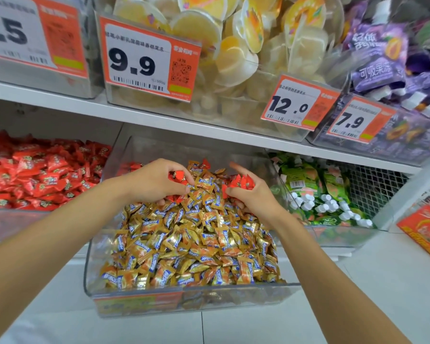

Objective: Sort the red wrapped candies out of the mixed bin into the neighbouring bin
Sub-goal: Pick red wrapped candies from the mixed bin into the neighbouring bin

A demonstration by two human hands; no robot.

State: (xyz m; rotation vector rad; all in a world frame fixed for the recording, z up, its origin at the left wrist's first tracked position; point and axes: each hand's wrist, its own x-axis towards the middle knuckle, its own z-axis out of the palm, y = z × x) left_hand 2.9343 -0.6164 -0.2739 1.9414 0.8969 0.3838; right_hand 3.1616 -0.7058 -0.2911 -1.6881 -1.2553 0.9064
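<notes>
Room: a shop aisle, with a white metal shelf (159, 115) carrying orange price tags (144, 60) and a pale tiled floor (358, 281) below.
Mixed bin: a clear plastic bin (184, 290) jutting forward, heaped with gold-and-blue wrapped candies (191, 244).
Neighbouring bin: a clear plastic bin of red wrappers (10, 219), just to the left.
Left grip (157, 181): fingers curled, pinching one red wrapped candy (178, 175) over the back of the heap.
Right grip (251, 194): closed round a small bunch of red wrapped candies (242, 182), near the left grip, above the mixed bin.
</notes>
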